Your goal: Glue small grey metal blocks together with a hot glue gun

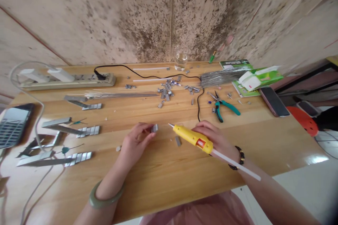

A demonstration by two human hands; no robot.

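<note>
Between the thumb and fingers of my left hand (pixel 137 140) is a small grey piece (pixel 154 128), held just above the wooden table (pixel 158 175). My right hand (pixel 215 137) is wrapped round a yellow glue gun (pixel 190 136), its nozzle pointing left towards the grey piece but apart from it. A white glue stick (pixel 237 165) sticks out of the gun's back end. Below the gun's nozzle, another grey block (pixel 177 141) lies on the table. A small pale round piece (pixel 118 148) rests beside my left wrist.
Folded grey strip shapes (pixel 60 126) stand at the left near a power strip (pixel 87 80). Loose grey pieces (pixel 166 91), a glass of water (pixel 181 60), teal pliers (pixel 223 107), wire bundle (pixel 221 76) and phone (pixel 274 102) lie further back. A black cord (pixel 199 107) runs behind the gun.
</note>
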